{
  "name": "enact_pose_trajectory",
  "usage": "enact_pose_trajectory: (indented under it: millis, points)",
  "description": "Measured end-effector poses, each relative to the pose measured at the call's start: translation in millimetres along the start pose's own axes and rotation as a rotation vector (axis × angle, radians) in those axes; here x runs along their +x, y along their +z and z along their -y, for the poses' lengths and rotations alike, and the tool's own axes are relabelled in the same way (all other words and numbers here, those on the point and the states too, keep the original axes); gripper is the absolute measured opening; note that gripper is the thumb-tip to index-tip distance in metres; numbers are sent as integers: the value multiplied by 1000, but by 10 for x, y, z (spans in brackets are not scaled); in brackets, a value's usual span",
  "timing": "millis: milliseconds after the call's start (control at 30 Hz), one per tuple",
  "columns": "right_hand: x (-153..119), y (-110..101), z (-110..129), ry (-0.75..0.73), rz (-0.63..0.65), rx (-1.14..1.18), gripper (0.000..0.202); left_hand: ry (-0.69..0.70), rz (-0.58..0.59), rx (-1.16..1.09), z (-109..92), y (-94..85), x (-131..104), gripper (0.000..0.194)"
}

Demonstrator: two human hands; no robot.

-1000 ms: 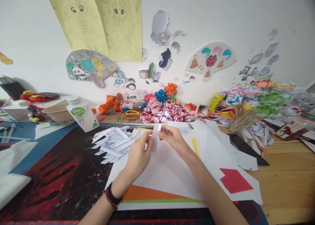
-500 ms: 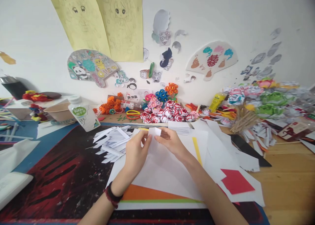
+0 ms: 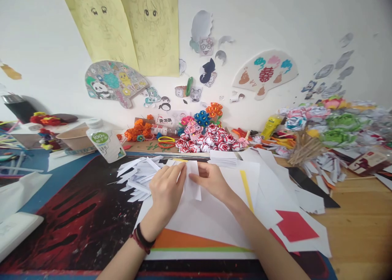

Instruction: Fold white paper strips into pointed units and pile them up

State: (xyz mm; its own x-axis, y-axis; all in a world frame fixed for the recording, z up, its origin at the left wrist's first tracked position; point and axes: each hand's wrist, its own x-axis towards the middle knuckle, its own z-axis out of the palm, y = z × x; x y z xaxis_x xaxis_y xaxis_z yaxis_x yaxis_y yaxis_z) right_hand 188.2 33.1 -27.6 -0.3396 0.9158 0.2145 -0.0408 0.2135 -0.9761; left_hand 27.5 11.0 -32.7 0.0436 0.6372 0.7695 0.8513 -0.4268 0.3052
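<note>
A narrow white paper strip point(image 3: 192, 184) stands between my two hands, above a large white sheet point(image 3: 211, 222). My left hand point(image 3: 168, 188) grips its left edge, with the fingers curled and the thumb pressed against the paper. On the other side my right hand point(image 3: 211, 181) pinches the strip between thumb and fingers. Left of my left hand lies a loose heap of folded white paper strips point(image 3: 137, 178). A neat stack of white paper slips point(image 3: 223, 158) sits just beyond my right hand.
Red-and-white paper flowers point(image 3: 211, 139) line the back near the wall. A white bottle point(image 3: 105, 143) leans at the left. Yellow point(image 3: 246, 190) and red point(image 3: 295, 225) paper pieces lie at the right, beside a bundle of brown sticks point(image 3: 306, 147).
The paper between my hands now shows as a longer upright strip, reaching lower. My left hand has turned and shifted slightly left; my right fingers have moved a little down.
</note>
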Motion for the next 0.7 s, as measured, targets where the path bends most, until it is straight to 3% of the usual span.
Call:
enact_pose_trajectory:
  millis: [167, 300, 433, 700]
  points:
    - [-12, 5, 24, -22, -32, -3, 32, 104, 64, -37, -21, -59, 26, 24]
    - [-21, -7, 79, -61, -57, -74, 29, -92, 80, -386, -75, -118, 149, 18]
    - [-38, -21, 139, -73, -72, -182, 26, -356, 189, -600, -54, -152, 247, 16]
    - [-50, -22, 184, -68, -79, -227, 22, -501, 312, -743, -33, -167, 279, 18]
